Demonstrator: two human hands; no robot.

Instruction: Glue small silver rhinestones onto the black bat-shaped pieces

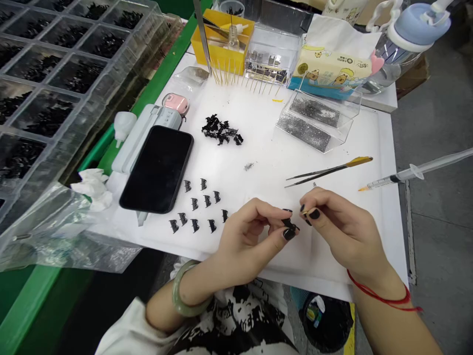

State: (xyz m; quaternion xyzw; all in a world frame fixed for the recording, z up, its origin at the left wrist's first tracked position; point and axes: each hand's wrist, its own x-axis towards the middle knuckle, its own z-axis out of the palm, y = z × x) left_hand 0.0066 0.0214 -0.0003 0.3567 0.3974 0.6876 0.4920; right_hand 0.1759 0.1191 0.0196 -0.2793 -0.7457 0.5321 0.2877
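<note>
A person's left hand (254,241), wrist bent inward, pinches a small black clip (288,223) between thumb and fingers above the near side of a white table (258,106). Close by but apart, the right hand (342,229) reaches in with thumb and fingertips closed on a tiny yellowish piece (305,212). More clips (207,201) stand spaced beside a phone (157,170); a divided tray (114,63) flanks the table at left, grey floor (443,246) at right.
</note>
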